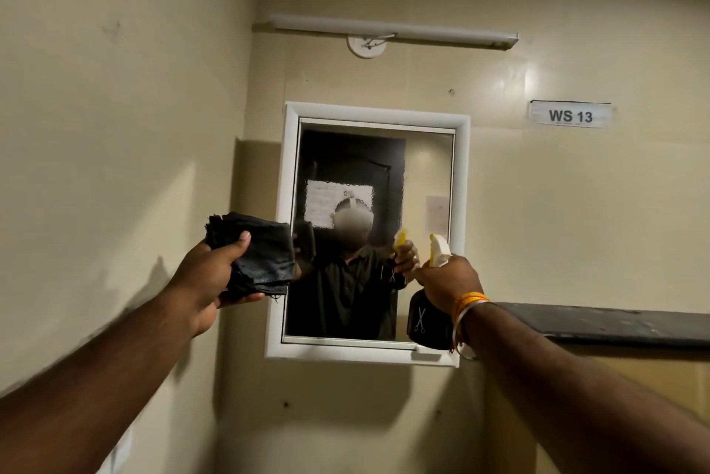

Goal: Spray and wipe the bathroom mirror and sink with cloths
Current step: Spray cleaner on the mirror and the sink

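- The mirror (426, 174) hangs on the wall straight ahead of both raised hands, taller than wide, glass in a white moulded frame; a patch of fine droplets clouds its upper middle, so spraying looks underway
- The right hand (449, 281) is nearer the glass, at its lower right corner, fingers wrapped around the neck of a spray bottle (428, 323), dark body, yellow-white nozzle aimed at the mirror
- The left hand (209, 273) pinches a folded black cloth (255, 254), soft and frayed, just beside the frame's left edge; a sideways reach would start the wipe
- No sink in view
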